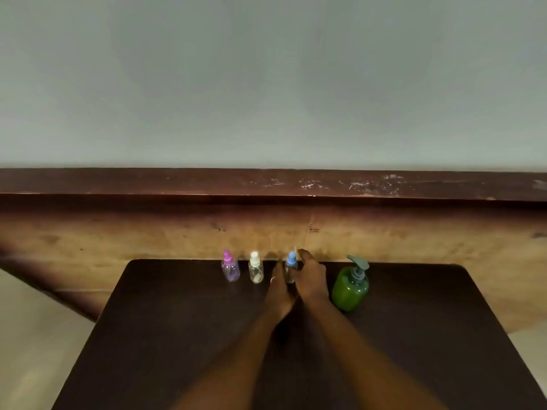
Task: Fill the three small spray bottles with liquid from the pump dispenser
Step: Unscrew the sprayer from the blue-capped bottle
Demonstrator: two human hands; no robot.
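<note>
Left hand (pixel 279 294): fingers curled round the lower body of the blue-capped bottle (pixel 291 260). Right hand (pixel 310 279): against the bottle's 3 o'clock side, 1 fingertip raised beside the cap; cannot tell if it grips. Bottle: small, clear plastic, upright at the dark table's (pixel 177 335) 12 o'clock edge. At its 9 o'clock: white-capped bottle (pixel 255 269), then pink-capped bottle (pixel 230 269), both upright. At 3 o'clock: glossy, rounded green pump dispenser (pixel 350 290).

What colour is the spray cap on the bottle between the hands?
Blue plastic spray cap, head view.
</note>
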